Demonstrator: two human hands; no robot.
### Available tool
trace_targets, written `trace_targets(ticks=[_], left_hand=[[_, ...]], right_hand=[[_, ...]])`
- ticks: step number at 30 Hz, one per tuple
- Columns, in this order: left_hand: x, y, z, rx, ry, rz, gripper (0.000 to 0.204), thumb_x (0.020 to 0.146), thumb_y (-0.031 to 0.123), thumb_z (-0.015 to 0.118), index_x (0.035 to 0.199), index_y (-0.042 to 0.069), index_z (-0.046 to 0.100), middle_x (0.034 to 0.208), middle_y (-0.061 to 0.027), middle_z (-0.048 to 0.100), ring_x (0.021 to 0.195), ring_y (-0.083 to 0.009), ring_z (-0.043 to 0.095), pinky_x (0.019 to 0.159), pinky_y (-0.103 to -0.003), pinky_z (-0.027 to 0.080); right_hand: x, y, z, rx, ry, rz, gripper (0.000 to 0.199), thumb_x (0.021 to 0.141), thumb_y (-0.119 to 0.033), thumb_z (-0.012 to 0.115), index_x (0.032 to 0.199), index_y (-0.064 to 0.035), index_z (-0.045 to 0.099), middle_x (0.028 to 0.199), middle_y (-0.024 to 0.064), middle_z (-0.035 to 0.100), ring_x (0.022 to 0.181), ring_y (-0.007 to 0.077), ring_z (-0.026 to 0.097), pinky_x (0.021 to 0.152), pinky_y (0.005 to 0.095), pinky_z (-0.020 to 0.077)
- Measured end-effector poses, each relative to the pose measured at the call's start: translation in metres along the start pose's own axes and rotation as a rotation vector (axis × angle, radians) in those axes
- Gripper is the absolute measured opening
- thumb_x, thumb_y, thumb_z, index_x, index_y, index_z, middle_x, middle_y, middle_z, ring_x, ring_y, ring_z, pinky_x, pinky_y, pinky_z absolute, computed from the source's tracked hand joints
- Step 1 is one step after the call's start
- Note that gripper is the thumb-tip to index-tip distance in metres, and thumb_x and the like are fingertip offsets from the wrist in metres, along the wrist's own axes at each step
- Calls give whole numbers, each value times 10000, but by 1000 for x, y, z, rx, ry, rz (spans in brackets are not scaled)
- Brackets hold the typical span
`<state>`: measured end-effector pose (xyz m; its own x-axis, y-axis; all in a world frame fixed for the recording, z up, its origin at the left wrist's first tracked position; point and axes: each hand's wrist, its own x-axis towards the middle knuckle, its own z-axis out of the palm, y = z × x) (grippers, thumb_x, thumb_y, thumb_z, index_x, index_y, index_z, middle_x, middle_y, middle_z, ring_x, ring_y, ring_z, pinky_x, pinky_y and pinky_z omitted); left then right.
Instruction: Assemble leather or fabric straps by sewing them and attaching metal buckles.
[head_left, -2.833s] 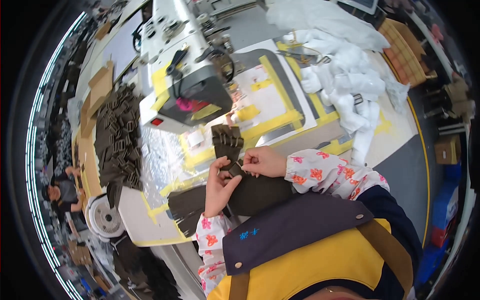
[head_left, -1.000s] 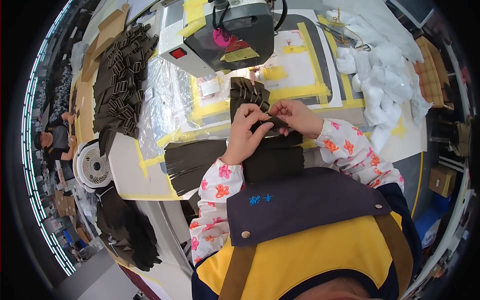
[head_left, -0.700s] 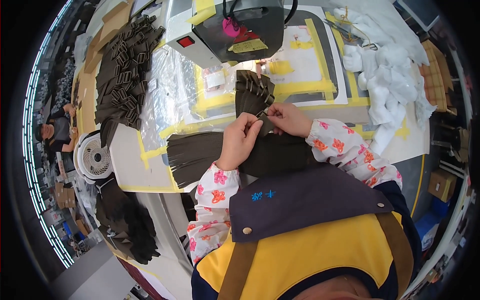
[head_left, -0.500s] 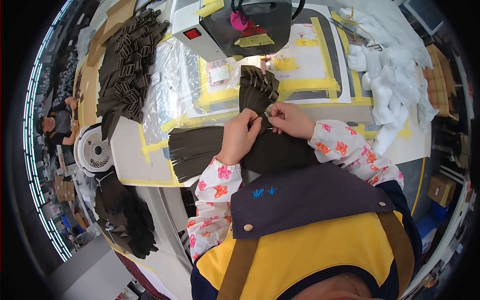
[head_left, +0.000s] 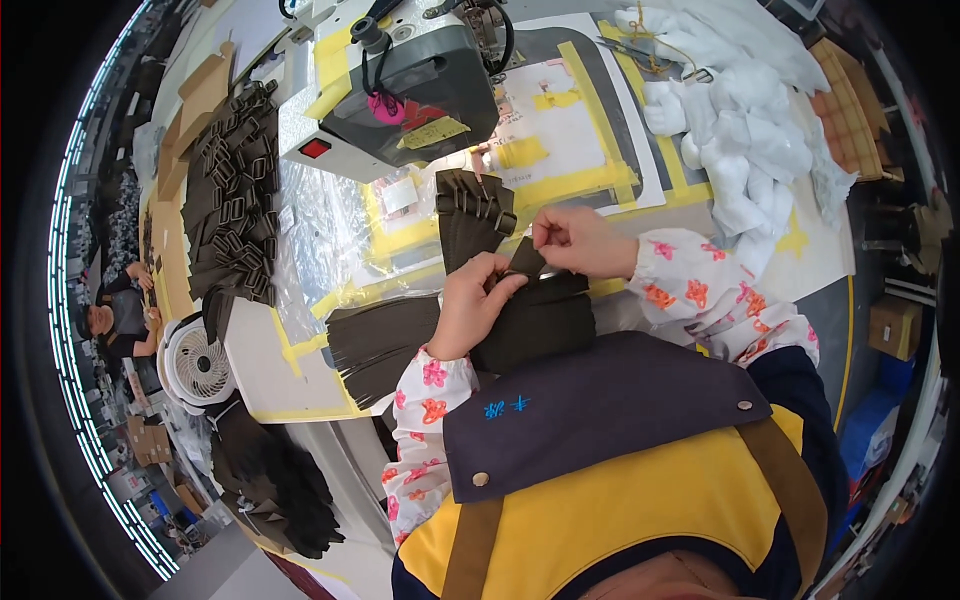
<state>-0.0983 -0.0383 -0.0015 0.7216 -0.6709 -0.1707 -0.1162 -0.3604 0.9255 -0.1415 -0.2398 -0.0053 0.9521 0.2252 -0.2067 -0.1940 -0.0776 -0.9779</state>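
Observation:
My left hand (head_left: 470, 305) and my right hand (head_left: 578, 240) meet over a dark brown strap (head_left: 522, 268), both pinching it just above a bundle of loose brown straps (head_left: 540, 320) at the table's front edge. Just beyond my hands lies a stack of brown straps with buckles (head_left: 475, 215). A grey sewing machine head (head_left: 400, 90) with a red switch stands behind that stack. Another fan of brown straps (head_left: 375, 345) lies left of my left hand.
A heap of buckled straps (head_left: 235, 195) covers the table's left side, with cardboard behind. White padded pieces (head_left: 730, 130) pile at the right. A small white fan (head_left: 195, 365) and a dark strap pile (head_left: 275, 490) sit below left. Another person (head_left: 110, 320) sits far left.
The view has shifted so the machine and table sit lower and nearer. My hands stayed together on the strap, with the stack of buckled straps just beyond them.

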Motion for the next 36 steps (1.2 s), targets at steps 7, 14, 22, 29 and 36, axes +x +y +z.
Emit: trace_targets(ticks=[7,14,22,29,36], left_hand=[[30,-18,24,557,387,349,171,781,35,577,950,34,547,857,-140,557,682,-344,566,570,-401,468],[32,-30,-26,753,576,220,155,791,37,539,945,14,535,847,-167,542,722,-364,554,579,-433,451],[17,-13,-13,414,632,159,396,758,3,577,1145,15,490,1147,-201,457,804,-292,564,678,-370,482],[0,-8,12,547,360,288,165,780,140,616,886,13,598,916,-135,583,774,-299,571,684,-368,467],[12,-10,13,416,-74,160,248,822,285,563,812,52,647,796,-139,609,776,-321,574,681,-395,451]], right_hand=[[-8,-42,-175,-1131,581,-302,92,782,-60,559,861,-13,544,726,99,567,648,219,565,599,292,454],[-16,-30,-277,-1384,454,106,127,702,-15,552,794,-65,623,816,113,609,798,278,585,699,348,475],[34,-42,-277,-1712,232,635,254,539,-116,740,762,-49,638,767,128,639,758,274,626,631,339,513],[51,-16,-306,-1529,71,525,240,550,-108,729,748,-23,624,755,136,635,729,276,621,620,331,502],[-7,-33,-286,-1220,308,174,143,628,-26,651,750,-1,579,742,151,592,691,262,588,589,328,451]])
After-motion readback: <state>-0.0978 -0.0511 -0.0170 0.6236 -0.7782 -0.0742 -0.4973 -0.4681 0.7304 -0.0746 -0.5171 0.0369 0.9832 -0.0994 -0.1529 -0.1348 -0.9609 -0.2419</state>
